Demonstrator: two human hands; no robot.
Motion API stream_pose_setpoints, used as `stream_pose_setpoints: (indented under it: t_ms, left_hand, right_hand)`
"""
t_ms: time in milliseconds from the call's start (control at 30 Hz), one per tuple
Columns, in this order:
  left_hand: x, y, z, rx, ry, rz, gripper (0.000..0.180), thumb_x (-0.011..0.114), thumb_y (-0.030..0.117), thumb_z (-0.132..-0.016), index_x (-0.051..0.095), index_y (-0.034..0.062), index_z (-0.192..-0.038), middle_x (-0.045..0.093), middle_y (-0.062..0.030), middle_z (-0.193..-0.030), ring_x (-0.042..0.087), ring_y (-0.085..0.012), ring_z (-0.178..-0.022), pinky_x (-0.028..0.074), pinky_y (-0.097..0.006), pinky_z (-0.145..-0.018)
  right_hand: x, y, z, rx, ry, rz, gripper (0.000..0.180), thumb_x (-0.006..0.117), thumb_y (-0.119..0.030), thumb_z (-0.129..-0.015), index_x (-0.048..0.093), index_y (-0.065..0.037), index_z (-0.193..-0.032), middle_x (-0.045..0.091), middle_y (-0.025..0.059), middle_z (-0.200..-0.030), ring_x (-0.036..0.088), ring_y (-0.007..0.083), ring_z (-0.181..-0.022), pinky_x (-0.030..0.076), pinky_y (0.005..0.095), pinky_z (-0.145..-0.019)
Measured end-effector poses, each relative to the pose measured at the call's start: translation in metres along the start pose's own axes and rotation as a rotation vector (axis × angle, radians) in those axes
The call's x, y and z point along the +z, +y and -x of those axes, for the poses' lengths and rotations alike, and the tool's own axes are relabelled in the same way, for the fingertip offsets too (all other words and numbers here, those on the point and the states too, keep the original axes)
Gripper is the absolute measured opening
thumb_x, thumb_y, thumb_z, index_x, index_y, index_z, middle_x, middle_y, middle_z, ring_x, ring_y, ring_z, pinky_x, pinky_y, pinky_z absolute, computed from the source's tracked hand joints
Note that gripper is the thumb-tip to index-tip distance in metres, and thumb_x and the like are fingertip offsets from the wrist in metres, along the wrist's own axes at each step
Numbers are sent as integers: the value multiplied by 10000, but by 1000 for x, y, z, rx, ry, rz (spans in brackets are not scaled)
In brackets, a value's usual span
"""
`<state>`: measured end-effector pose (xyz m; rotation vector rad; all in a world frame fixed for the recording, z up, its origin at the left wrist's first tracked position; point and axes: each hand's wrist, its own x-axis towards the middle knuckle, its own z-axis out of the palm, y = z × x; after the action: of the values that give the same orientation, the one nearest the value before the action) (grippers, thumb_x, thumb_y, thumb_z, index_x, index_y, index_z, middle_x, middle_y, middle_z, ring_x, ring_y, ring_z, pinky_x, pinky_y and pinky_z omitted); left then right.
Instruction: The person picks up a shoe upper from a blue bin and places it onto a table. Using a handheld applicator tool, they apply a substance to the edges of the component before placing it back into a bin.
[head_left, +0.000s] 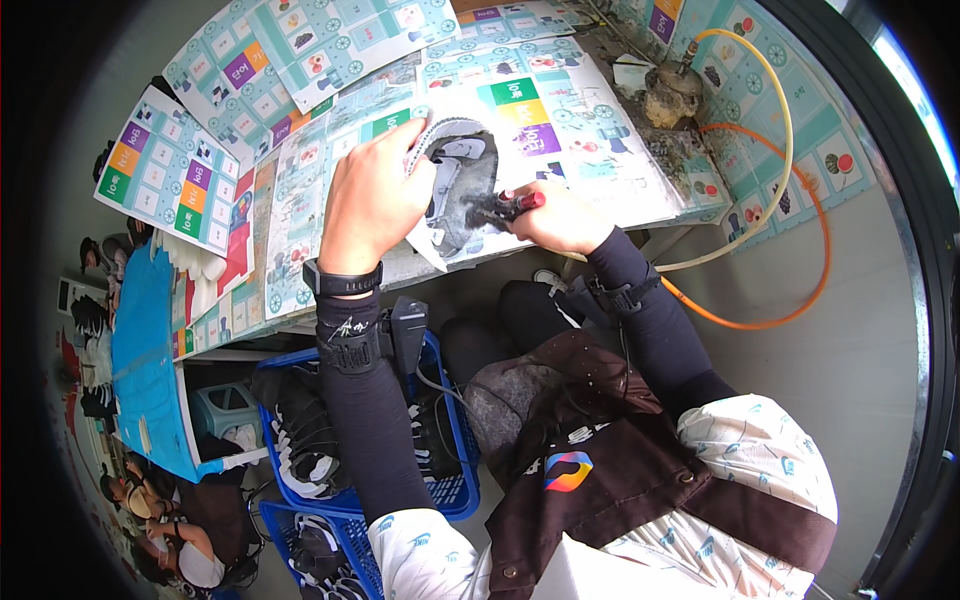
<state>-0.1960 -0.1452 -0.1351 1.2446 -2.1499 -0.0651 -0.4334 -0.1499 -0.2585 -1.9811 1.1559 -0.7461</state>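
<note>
On the work table (570, 150), a grey and black shoe (470, 165) with a pale edge lies by the table's near edge. My left hand (375, 200) is closed on the shoe's left side, its thumb reaching over the opening. My right hand (562, 218) grips a brush (490, 211) with a red handle and dark bristles. The bristles rest against the lower right part of the shoe. Part of the handle is hidden in my fingers.
Printed paper sheets (240, 75) cover the table and the wall. A crusted pot (672, 95) stands at the back right, near yellow (785, 130) and orange hoses (828, 245). Blue baskets (455, 490) of shoes sit below left. Other people (190, 550) are at far left.
</note>
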Motion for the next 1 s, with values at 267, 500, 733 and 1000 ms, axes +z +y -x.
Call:
stream_pose_setpoints:
  t_ms: [267, 500, 733, 1000]
  left_hand:
    - [-2, 1, 4, 9, 17, 13, 415, 585, 169, -860, 688, 3, -1226, 712, -270, -1068, 681, -455, -994, 555, -490, -876]
    - [-7, 8, -5, -70, -76, 29, 452, 624, 144, -886, 653, -60, -1288, 700, -304, -1158, 669, -454, -1111, 528, -440, -967]
    - [3, -7, -6, 15, 58, 24, 377, 580, 150, -872, 691, 0, -1200, 710, -265, -1058, 694, -439, -971, 565, -486, -833]
    - [-48, 7, 87, -156, 487, -112, 248, 569, 144, -1009, 673, -38, -877, 644, -229, -675, 674, -415, -643, 525, -491, -590]
  right_hand:
    - [-14, -26, 5, 157, -14, 47, 206, 627, -147, -811, 748, 1, -889, 696, 277, -809, 719, 410, -804, 547, 452, -739]
    - [-15, -17, -3, 226, 220, 173, 355, 646, -180, -838, 731, -26, -1147, 719, 224, -815, 728, 357, -810, 556, 421, -762]
    - [-18, -14, -9, 268, -19, 88, 304, 689, -170, -830, 725, 0, -1079, 719, 162, -842, 696, 266, -759, 529, 397, -717]
    - [-50, 102, 24, -20, 282, 390, 549, 549, 107, -834, 522, 22, -1375, 671, 252, -1210, 655, 411, -1119, 511, 466, -964]
